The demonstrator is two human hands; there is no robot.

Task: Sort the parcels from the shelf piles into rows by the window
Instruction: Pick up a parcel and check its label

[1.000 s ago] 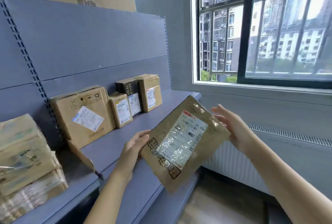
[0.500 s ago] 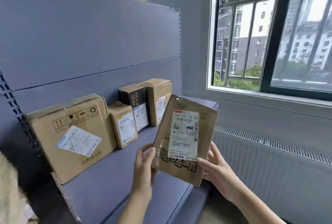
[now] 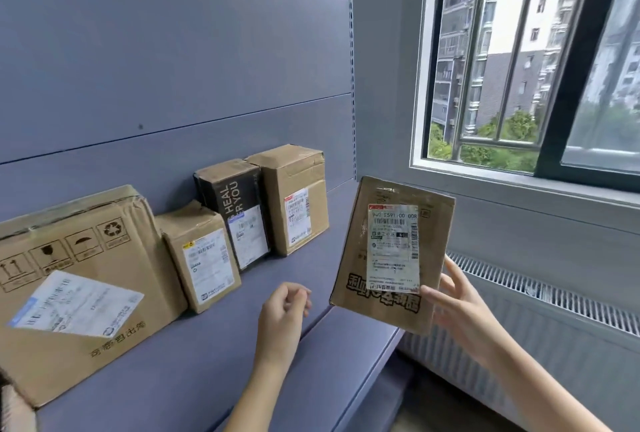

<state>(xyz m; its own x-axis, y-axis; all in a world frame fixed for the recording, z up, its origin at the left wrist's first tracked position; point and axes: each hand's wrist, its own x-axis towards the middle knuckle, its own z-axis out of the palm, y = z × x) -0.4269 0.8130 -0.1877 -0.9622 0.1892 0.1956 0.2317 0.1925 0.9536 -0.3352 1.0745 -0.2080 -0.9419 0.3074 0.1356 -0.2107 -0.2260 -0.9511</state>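
Your left hand has let go: half a second ago it gripped the lower left edge of the flat parcel, and now it hangs just beside that edge without touching it, its fingers loosely curled on nothing. Your right hand carries the parcel alone, thumb pressed on the front near the lower right corner, the other fingers spread behind. The parcel stands upright in the air with its label facing you, in front of the window end of the shelf and resting on nothing.

Behind it the row leans on the back panel: large box, small box, black box, tall box. Bare shelf runs from the tall box toward the window.

The one-handed hold suggests the label check is over and placing comes next. That bare stretch looks like the natural slot, and your free left hand can steady the row
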